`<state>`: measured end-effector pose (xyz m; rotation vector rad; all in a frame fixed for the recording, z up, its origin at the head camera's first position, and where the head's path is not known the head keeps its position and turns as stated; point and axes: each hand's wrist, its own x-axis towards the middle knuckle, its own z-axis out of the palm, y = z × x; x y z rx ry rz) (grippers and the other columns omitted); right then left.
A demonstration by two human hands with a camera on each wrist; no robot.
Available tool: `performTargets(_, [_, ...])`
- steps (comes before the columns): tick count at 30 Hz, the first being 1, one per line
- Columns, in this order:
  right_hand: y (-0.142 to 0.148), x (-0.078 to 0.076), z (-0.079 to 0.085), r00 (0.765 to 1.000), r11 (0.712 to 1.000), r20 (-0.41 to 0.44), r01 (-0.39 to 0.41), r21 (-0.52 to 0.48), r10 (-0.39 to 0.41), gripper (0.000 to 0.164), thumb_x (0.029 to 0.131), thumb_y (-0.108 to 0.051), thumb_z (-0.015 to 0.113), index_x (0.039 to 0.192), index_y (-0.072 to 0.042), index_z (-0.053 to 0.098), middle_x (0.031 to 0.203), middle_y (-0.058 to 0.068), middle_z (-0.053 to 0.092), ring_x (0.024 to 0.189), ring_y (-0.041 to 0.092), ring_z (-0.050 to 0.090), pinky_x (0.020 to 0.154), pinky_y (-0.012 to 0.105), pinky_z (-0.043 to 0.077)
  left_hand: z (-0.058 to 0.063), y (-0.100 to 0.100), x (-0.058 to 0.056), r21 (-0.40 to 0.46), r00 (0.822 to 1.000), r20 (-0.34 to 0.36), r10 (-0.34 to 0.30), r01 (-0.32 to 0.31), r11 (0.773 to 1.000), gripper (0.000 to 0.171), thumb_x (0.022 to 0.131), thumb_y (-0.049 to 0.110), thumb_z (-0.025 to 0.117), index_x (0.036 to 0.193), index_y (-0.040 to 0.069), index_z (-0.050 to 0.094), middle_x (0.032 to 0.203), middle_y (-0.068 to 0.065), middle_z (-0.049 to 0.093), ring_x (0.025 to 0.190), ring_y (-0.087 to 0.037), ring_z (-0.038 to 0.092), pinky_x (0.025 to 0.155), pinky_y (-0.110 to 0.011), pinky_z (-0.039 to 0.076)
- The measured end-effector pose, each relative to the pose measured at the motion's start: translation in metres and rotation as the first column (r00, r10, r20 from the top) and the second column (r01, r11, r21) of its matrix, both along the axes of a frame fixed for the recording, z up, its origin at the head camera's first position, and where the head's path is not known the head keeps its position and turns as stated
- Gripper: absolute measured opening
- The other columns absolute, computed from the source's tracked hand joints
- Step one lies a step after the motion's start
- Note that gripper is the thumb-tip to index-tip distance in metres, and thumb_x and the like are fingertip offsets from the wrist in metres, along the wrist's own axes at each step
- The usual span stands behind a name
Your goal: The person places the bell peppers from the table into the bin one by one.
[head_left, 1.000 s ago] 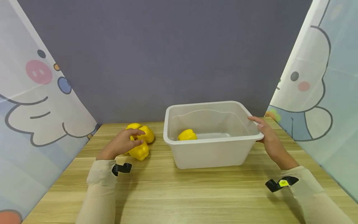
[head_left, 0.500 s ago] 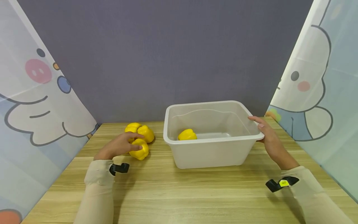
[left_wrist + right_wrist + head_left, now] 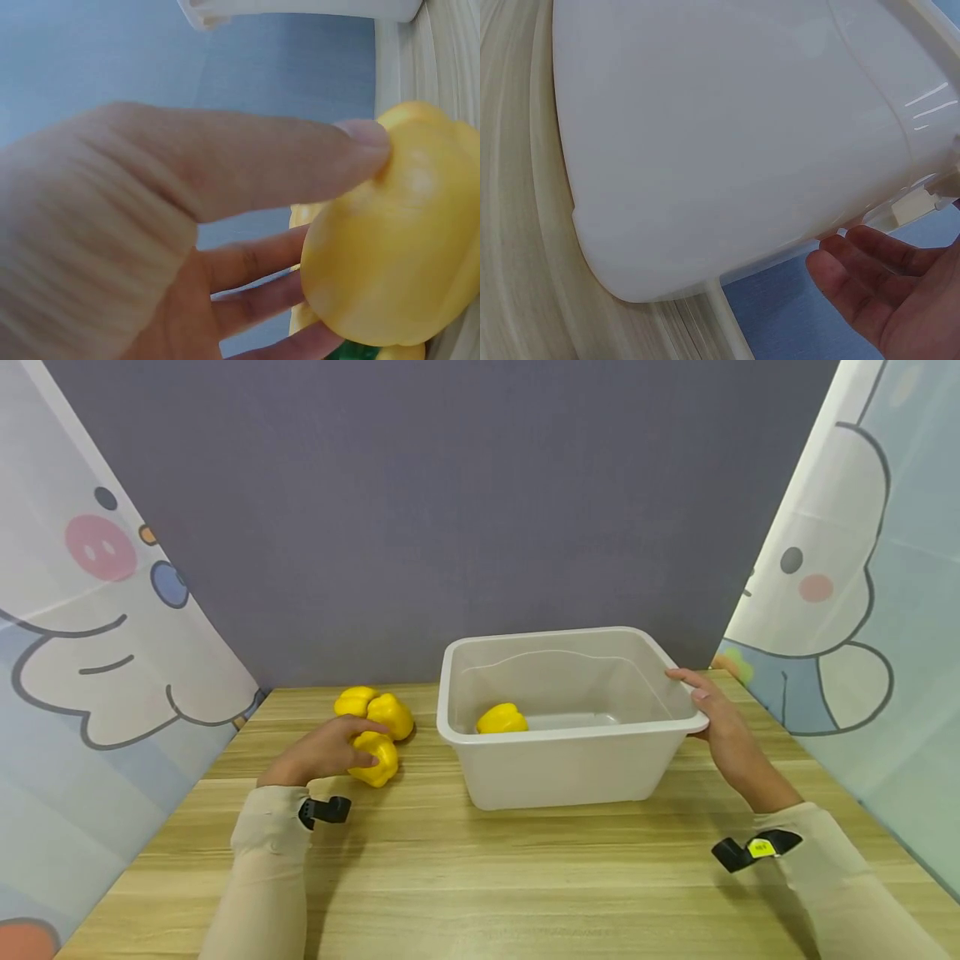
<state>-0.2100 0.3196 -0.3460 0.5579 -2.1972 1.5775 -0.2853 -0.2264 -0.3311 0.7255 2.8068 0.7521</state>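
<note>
Head view: left hand [image 3: 322, 750] pinches a pepper [image 3: 386, 766] left of the bin [image 3: 558, 771], I guess so it won't roll; right hand [image 3: 726, 733] grips the bin's right side, probably steadying it. Another pepper [image 3: 502, 718] sits inside.

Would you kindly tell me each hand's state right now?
Left hand: holding the frontmost yellow pepper.
Right hand: holding the white tub at one end.

Yellow pepper [image 3: 390, 240] cropped by left wrist view's right edge.
</note>
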Motion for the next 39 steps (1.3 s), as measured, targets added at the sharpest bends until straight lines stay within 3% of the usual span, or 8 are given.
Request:
performTargets(14, [0.000,0.000,0.000,1.000,1.000,-0.004,-0.001,0.001,0.001,0.044,0.112,-0.026,0.026,0.148,-0.011,0.045,0.124,0.001,0.053,0.096,0.012,0.058,0.071,0.022,0.053,-0.001,0.006,0.002,-0.076,0.999,0.023,0.035,-0.033,0.997,0.059,0.085,0.014,0.077,0.140,0.008,0.059,0.146,-0.026,0.045,0.135,-0.047,0.038,0.105,-0.063,0.035])
performTargets(28, [0.000,-0.001,-0.001,1.000,1.000,-0.005,0.003,0.002,-0.003,0.044,0.112,-0.026,0.026,0.148,-0.011,0.046,0.123,0.003,0.053,0.095,0.013,0.058,0.071,0.022,0.053,-0.007,0.025,0.005,-0.075,0.998,-0.029,-0.047,0.045,0.996,0.065,0.081,0.007,0.079,0.141,0.003,0.055,0.138,-0.020,0.055,0.130,-0.044,0.045,0.104,-0.060,0.038])
performTargets(39, [0.000,0.000,-0.002,1.000,0.999,-0.003,0.028,0.032,-0.027,0.045,0.112,-0.028,0.024,0.150,-0.012,0.044,0.126,0.000,0.053,0.098,0.012,0.058,0.073,0.022,0.052,-0.010,0.035,0.005,-0.122,0.997,-0.072,-0.034,0.025,0.992,0.071,0.078,0.016,0.085,0.140,0.001,0.055,0.138,-0.024,0.052,0.128,-0.042,0.046,0.102,-0.058,0.041])
